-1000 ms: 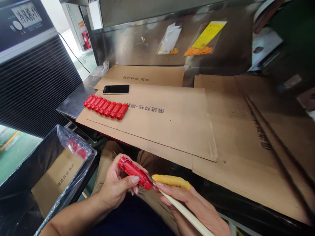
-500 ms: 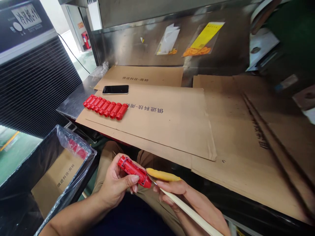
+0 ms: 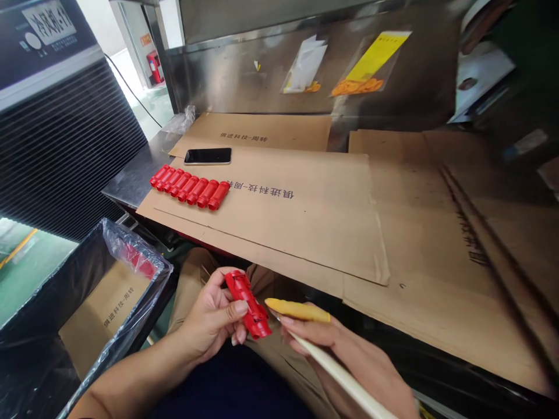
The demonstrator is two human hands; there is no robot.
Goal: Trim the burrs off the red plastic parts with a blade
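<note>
My left hand (image 3: 220, 314) is closed around a red plastic tubular part (image 3: 248, 305), thumb pressed on its side. The part is tilted, its far end up and to the left, with cut-outs along its face. In my right hand (image 3: 332, 343) is a slim trimming knife (image 3: 334, 369) with a long cream handle, its small metal tip largely hidden by the fingers. A yellow finger cot (image 3: 297, 309) covers one finger of that hand. The knife tip is close to the part's lower end, apparently apart from it.
Several similar red parts (image 3: 190, 187) lie in a row on cardboard sheets (image 3: 305, 233) on the bench, near a phone (image 3: 207, 156). At the lower left stands a plastic-lined bin (image 3: 96, 233). Small bags with orange finger cots (image 3: 358, 86) hang on the metal back panel.
My left hand has turned the red part, so its open, hollow face no longer points at me and its rounded side shows. The knife has drawn slightly away to the right.
</note>
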